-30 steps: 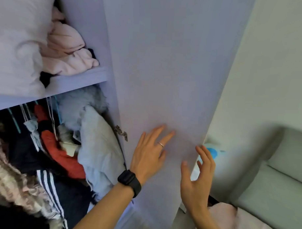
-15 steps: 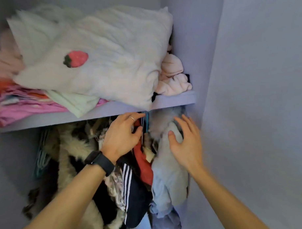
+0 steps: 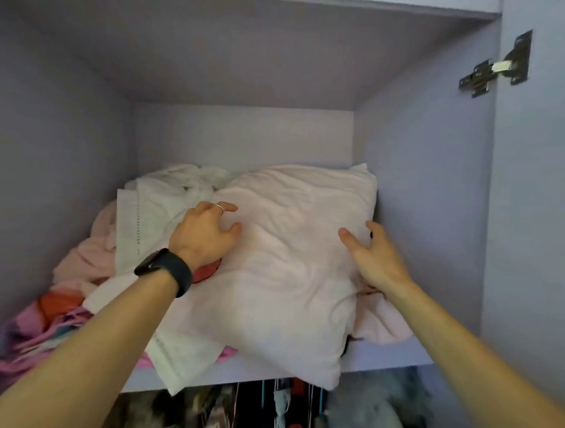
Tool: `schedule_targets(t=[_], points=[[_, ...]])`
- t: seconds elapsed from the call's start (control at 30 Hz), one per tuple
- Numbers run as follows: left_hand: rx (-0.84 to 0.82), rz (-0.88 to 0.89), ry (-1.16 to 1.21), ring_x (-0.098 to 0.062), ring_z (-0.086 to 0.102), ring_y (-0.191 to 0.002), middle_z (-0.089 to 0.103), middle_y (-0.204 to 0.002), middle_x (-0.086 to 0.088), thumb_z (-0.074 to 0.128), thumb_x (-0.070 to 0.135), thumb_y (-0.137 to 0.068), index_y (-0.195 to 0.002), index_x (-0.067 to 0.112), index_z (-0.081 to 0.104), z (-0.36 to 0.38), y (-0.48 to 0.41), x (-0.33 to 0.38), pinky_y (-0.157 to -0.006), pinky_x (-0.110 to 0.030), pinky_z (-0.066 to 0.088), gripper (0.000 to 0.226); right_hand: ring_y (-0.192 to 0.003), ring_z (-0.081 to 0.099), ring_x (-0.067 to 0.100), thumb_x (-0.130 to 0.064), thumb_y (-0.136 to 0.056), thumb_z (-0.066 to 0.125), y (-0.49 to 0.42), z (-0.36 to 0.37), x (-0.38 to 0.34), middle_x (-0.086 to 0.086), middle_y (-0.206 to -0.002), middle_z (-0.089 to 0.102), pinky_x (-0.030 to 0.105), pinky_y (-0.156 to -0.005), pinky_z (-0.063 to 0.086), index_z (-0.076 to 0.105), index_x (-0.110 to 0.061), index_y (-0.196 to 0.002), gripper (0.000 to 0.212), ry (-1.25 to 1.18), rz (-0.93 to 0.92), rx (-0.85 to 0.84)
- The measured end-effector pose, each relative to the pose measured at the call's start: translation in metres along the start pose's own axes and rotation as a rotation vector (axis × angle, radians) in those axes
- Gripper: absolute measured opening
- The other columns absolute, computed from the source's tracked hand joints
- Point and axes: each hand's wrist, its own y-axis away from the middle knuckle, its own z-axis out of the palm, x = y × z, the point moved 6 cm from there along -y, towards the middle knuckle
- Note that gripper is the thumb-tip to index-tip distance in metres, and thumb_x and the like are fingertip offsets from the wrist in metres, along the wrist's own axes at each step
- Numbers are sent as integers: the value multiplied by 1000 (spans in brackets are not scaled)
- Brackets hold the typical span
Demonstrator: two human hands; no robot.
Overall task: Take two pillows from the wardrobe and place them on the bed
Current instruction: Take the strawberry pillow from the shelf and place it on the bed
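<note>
One wardrobe [image 3: 239, 135], lilac inside, its one visible door [image 3: 537, 222] swung wide at the right.
One shelf [image 3: 382, 358] across the upper compartment, loaded.
One pillow [image 3: 288, 271], pale pink and creased, lying on the right half of that shelf, its near corner hanging over the front edge. A second pillow cannot be made out for certain.
One white cloth [image 3: 156, 216] with a stitched dotted line, bunched just left of the pillow and partly under it.
One heap of pink clothes [image 3: 81, 261] at the far left of the shelf, with brighter striped fabric below it.
A row of hanging clothes [image 3: 284, 409] beneath the shelf, blurred, count unclear.
Two hands. Left hand [image 3: 207, 233]: grip curled down into the pillow's upper left face. Right hand [image 3: 374, 258]: grip clasping the pillow's right edge, thumb on the front, fingers behind it.
One black watch [image 3: 165, 270], left wrist.
One metal hinge [image 3: 494, 70], upper right.
One ring [image 3: 219, 207], left hand.
</note>
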Motion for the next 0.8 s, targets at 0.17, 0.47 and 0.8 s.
schedule_targets(t=[0.17, 0.47, 0.8], points=[[-33, -125, -150, -32, 35, -136, 38, -150, -6, 46, 59, -91, -140, 36, 45, 15, -74, -4, -110, -46, 34, 54, -151, 19, 35, -87, -68, 52, -88, 26, -3, 11, -167, 7, 44, -120, 23, 0, -24, -159, 122, -23, 240, -122], [-44, -322, -3, -36, 41, -136, 38, -154, -8, 28, 97, -64, -149, 37, 29, 84, -146, -21, -112, -48, 30, 104, -140, 28, 41, -93, -67, 42, -99, 95, 58, 15, -160, 4, 54, -110, 31, -15, -38, -152, 116, 45, 275, 113], [215, -187, -51, -37, 61, -108, 66, -116, -15, 51, 84, -74, -127, 20, 43, 52, -112, 14, -83, -41, 46, 84, -109, 51, 43, -47, -81, 73, -96, 72, 40, 23, -140, 32, 45, -86, 46, 24, -30, -143, 81, -72, 94, 262]])
